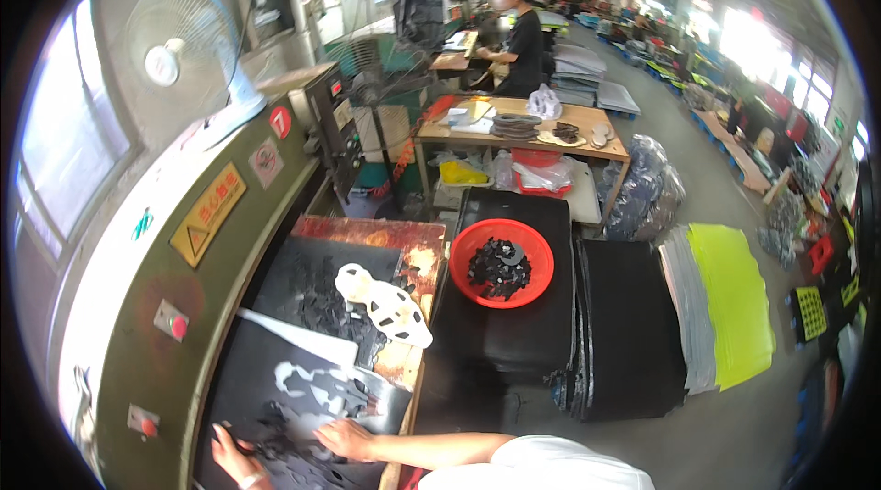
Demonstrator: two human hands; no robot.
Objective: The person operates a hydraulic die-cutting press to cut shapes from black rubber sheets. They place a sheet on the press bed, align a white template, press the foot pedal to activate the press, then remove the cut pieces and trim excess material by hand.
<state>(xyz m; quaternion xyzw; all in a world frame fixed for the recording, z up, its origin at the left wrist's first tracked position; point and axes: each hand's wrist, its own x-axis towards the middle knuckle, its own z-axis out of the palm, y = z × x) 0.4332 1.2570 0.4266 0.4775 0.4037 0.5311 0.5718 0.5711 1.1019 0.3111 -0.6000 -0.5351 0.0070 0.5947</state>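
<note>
Near the lower edge my left hand [236, 456] has its fingers curled round a dark piece of black sheet material beside the machine's bed. To its right, my right hand [344, 440] is low over the black sheet, its fingers drawn together; what lies under them is hidden. Loose black cut pieces [275, 435] lie between the two hands. The black sheet [243, 366] has grey, shiny patches and cut-out shapes. Farther up the bed, a white sole-shaped piece [385, 308] with oval openings rests over black scraps.
A green machine [138, 288] with red buttons and a fan [174, 50] flanks the left. Right of the bed stand a red basin [459, 256] of black scraps, black sheet stacks [629, 325] and yellow-green sheets [730, 306]. A co-worker [523, 45] stands beyond a wooden table [587, 118].
</note>
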